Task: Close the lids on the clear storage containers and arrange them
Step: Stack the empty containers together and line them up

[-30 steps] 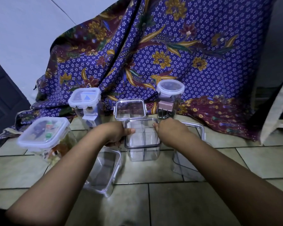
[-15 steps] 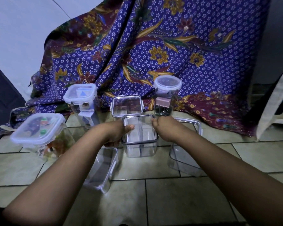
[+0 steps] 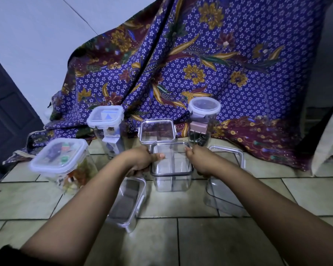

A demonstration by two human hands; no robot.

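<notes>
The centre box [image 3: 171, 169], empty on the floor tiles [image 3: 200, 237], looks light, stiff and slick, so the left hand [image 3: 140, 160] and right hand [image 3: 198, 160], each clasping one side at its lid [image 3: 170, 160], seem well placed.

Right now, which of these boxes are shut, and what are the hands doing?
Centre container: lid on, both hands gripping.
Left hand: gripping it.
Right hand: gripping it.
Round jar: lidded.
Toy-filled container: lidded.
Front-left box: open.
Right box: open.
</notes>
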